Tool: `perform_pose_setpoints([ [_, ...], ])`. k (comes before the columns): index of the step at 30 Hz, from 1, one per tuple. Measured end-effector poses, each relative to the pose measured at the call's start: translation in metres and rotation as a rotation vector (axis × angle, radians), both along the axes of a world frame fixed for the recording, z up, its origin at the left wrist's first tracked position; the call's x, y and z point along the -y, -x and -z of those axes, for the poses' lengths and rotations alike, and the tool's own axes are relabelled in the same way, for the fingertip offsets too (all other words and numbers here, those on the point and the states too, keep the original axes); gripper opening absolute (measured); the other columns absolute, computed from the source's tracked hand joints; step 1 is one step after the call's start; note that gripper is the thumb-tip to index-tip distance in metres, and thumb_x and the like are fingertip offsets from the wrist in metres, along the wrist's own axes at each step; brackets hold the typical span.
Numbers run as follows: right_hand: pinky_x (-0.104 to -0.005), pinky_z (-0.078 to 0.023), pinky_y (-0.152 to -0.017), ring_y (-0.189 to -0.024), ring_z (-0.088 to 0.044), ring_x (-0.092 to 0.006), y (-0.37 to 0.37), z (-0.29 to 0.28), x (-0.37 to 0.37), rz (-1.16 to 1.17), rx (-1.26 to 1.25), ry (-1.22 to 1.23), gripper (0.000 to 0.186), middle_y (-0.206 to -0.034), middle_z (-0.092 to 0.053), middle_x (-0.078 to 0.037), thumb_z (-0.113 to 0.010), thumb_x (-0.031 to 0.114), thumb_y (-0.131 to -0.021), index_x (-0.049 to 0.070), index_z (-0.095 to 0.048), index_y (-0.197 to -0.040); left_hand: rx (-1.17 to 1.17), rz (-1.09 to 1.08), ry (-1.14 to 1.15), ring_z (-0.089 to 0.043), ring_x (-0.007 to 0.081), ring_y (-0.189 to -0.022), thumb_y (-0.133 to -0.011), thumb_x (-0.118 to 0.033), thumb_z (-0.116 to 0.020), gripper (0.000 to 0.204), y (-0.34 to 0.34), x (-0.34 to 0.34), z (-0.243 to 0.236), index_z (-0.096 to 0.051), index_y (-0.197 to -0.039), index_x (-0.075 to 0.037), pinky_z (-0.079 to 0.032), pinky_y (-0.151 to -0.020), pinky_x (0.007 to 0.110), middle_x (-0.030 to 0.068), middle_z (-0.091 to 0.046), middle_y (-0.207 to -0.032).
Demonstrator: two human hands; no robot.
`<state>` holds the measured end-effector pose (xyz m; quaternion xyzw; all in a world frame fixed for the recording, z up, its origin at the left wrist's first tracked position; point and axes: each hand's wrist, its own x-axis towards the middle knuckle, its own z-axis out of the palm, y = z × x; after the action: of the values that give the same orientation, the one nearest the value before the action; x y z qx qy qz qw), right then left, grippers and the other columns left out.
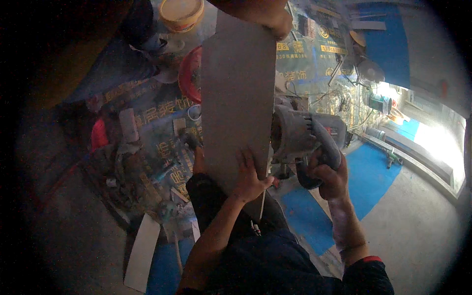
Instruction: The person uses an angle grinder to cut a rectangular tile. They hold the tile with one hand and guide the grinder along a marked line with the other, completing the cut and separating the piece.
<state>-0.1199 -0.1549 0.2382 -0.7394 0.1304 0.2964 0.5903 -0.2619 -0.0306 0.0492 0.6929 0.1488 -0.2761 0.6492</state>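
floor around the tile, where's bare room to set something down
Bare concrete floor lies right of the blue sheet, beyond the right hand on the grey power cutter. More lies lower left, beside the white strip. Left of the grey tile, scraps and tools crowd the printed sheet.

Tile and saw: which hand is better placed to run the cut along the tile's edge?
Right. The right hand grips the saw by its handle, right beside the tile's right edge. The left hand lies flat on the tile's near end, steadying it.
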Motion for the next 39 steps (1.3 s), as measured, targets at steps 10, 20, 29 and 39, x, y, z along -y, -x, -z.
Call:
perform_pose_setpoints([
  [10,-0.0292,-0.045,-0.056,-0.064,-0.056,-0.014,0.008,-0.001,0.0,0.059,-0.011,0.023,0.033,-0.077,-0.06,-0.004,-0.071,0.013,-0.069,0.001,-0.058,-0.096,-0.074,-0.002,0.058,-0.002,0.0486,-0.146,-0.073,-0.035,-0.082,0.126,-0.001,-0.008,-0.016,0.01,-0.149,0.008,-0.023,-0.117,0.044,0.0391,0.012,-0.152],
  [20,-0.0294,-0.045,-0.053,-0.061,-0.054,-0.013,0.012,-0.004,-0.004,0.04,-0.009,0.026,0.033,-0.078,-0.06,-0.004,-0.071,0.013,-0.07,0.001,-0.058,-0.097,0.014,-0.054,-0.004,-0.001,0.0493,-0.146,-0.074,-0.032,-0.082,0.124,0.013,0.0,-0.008,0.009,-0.151,0.004,-0.021,-0.117,0.048,0.038,0.008,-0.153],
  [29,-0.0297,-0.045,-0.057,-0.067,-0.055,-0.0126,0.017,0.002,0.003,0.054,0.034,0.097,0.033,-0.08,-0.059,-0.003,-0.071,0.013,-0.07,0.003,-0.057,-0.098,-0.05,-0.086,0.061,-0.008,0.0491,-0.145,-0.075,-0.032,-0.079,0.124,0.007,-0.005,-0.02,0.014,-0.151,0.001,-0.025,-0.116,0.048,0.0344,0.008,-0.155],
  [39,-0.0299,-0.043,-0.051,-0.059,-0.052,-0.0136,0.018,0.0,-0.001,0.042,-0.015,0.014,0.026,-0.075,-0.057,-0.004,-0.067,0.009,-0.071,0.002,-0.057,-0.093,0.022,-0.108,0.042,-0.001,0.0499,-0.145,-0.07,-0.031,-0.084,0.128,0.011,-0.001,-0.013,0.009,-0.15,0.004,-0.022,-0.117,0.048,0.0376,0.008,-0.153],
])
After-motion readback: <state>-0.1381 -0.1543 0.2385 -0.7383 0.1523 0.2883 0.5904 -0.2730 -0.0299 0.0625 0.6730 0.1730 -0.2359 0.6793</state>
